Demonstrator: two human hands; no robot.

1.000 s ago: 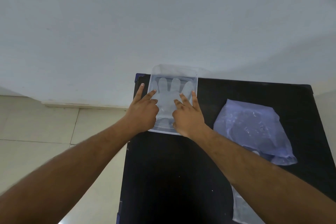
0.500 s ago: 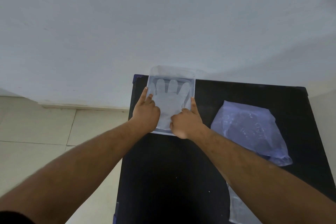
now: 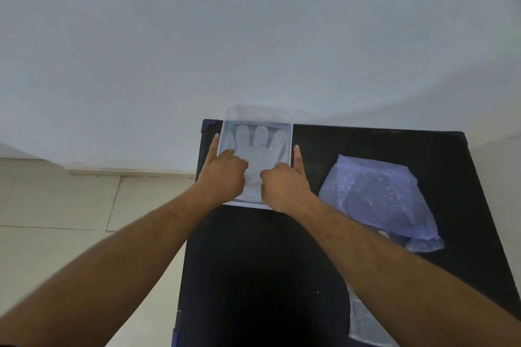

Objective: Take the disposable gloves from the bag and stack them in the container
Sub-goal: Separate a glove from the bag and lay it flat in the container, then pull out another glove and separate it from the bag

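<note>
A clear rectangular plastic container (image 3: pixel 258 121) sits at the upper left corner of the black desk (image 3: pixel 253 262), just above the middle of the frame, its far end against the pale wall (image 3: pixel 253 22). Inside it a translucent disposable glove (image 3: pixel 260 149) lies flat with its fingers pointing toward the wall. The left hand (image 3: pixel 224 173) and the right hand (image 3: pixel 284 186) both rest on the container's near half, most fingers curled down onto the glove, each with one finger stretched along the container's side; neither hand grips anything. To the right of the container, well apart, lies a crumpled bluish plastic bag (image 3: pixel 377 200). Another clear plastic sheet (image 3: pixel 363 324) shows at the lower right.
</note>
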